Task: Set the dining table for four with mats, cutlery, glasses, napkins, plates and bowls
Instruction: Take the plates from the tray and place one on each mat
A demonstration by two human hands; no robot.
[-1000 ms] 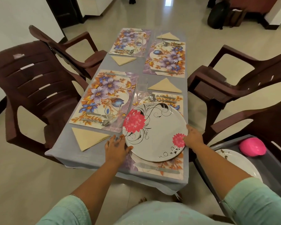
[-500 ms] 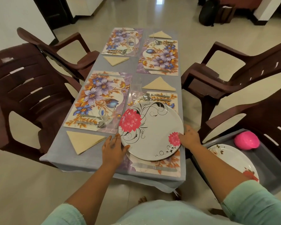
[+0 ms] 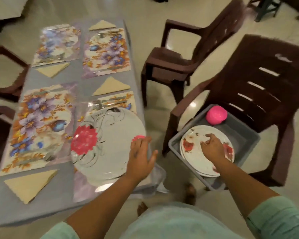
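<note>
A white plate (image 3: 110, 140) with pink flowers lies on the near right floral mat (image 3: 86, 183) of the table (image 3: 41, 209). My left hand (image 3: 141, 156) hovers open over the plate's right rim, fingers straight. My right hand (image 3: 212, 147) rests with loosely curled fingers on the top plate of a stack of plates (image 3: 192, 152) in a grey tub (image 3: 245, 135). A pink bowl (image 3: 216, 114) sits at the tub's far end. Three more mats, such as the near left mat (image 3: 40, 125), carry cutlery. Folded napkins (image 3: 29, 185) lie beside the mats. The view is blurred.
The tub stands on the seat of a brown plastic chair (image 3: 266, 80) right of the table. Another brown chair (image 3: 176, 61) stands beyond it. Cutlery (image 3: 109, 101) lies just past the table plate. More chairs line the left side.
Both hands let go of the flowered plate, which now lies on the mat. My right hand moved right into the tub onto the plate stack. The view swung right.
</note>
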